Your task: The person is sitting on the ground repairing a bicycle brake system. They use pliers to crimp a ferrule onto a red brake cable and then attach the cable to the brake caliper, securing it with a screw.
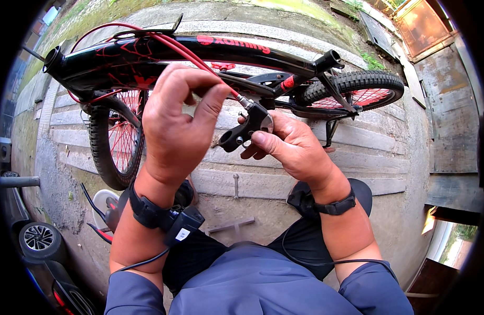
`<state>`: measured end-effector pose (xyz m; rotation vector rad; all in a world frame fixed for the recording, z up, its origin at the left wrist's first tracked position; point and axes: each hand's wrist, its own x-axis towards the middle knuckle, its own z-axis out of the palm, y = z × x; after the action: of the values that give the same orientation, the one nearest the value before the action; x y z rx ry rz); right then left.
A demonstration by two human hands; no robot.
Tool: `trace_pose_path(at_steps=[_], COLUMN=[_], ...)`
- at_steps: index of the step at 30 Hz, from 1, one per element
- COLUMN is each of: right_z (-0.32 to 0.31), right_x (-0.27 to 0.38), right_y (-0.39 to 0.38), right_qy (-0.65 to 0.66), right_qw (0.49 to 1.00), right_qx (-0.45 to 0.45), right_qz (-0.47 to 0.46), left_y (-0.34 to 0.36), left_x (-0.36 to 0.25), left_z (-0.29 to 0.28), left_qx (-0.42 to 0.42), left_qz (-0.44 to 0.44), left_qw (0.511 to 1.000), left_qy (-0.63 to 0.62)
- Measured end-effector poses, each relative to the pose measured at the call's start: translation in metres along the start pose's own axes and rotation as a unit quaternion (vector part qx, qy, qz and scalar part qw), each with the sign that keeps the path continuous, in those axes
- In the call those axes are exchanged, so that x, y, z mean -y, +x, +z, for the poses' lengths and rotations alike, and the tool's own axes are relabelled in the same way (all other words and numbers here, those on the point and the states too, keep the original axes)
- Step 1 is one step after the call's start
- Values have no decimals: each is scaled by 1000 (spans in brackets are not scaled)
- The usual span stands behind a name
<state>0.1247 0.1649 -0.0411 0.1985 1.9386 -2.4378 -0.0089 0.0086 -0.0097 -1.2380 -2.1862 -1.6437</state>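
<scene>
A black bicycle frame point(147, 58) with red spoked wheels lies on its side on the concrete in front of me. My right hand point(294, 147) grips a black brake lever point(247, 128) by its clamp end. My left hand point(179, 121) pinches the red brake cable point(184, 52) right where it enters the lever. The cable runs up and left along the frame. Both wrists wear black straps with small devices.
The front wheel point(116, 142) is at the left, the rear wheel point(357, 89) at the upper right. A wrench point(235, 185) and a metal bar point(231, 226) lie on the concrete below my hands. Red-handled pliers point(97, 231) and a white dish point(102, 202) sit at lower left.
</scene>
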Motion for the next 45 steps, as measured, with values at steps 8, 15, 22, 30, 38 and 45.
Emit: trace_pose_path(at_steps=[8,15,22,30,38,45], right_z=[-11,-15,-18,-13,-16,-11], right_x=[14,17,13,8,1,2], right_y=[-4,-5,-3,-1,1,2], right_qy=[48,38,27,29,-127,-248], right_qw=[998,996,996,998,991,954], right_qx=[30,52,66,39,-6,-71], right_qz=[29,53,57,29,-34,-153], left_y=[5,5,11,9,11,12], left_x=[-6,-12,-9,-7,0,-3], left_z=[2,1,-3,-5,-2,0], left_qx=[35,36,76,108,109,118], left_qz=[209,203,237,222,227,217], left_qw=[954,945,941,949,948,947], left_qy=[213,254,231,197,195,205])
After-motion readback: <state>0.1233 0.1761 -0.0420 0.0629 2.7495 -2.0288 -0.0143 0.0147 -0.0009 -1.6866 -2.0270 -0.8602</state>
